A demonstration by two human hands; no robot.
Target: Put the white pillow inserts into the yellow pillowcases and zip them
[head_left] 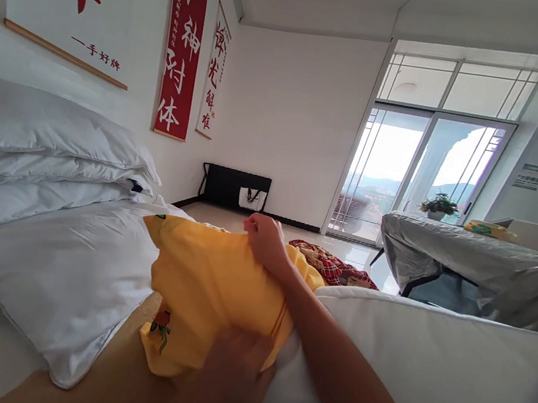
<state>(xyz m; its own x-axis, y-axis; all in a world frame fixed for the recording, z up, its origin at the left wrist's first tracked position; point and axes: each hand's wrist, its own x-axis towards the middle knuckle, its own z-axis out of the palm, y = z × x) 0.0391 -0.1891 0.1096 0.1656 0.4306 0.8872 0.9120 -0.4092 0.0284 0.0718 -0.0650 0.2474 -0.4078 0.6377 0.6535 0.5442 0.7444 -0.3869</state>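
We grip the yellow pillowcase (pixel 207 286) in both hands: right hand (pixel 266 241) pinching its far edge, left hand (pixel 230 369) clenching the near end. It lies on the bed (pixel 425 370) beside white pillows (pixel 56 151), looking partly filled, not yet smoothed.

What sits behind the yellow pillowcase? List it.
Behind the yellow pillowcase, a red patterned cloth shows. The right hand and left hand grip the case; its inside is hidden.

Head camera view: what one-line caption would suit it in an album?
Both hands, left hand and right hand, grip a yellow pillowcase beside stacked white pillows.
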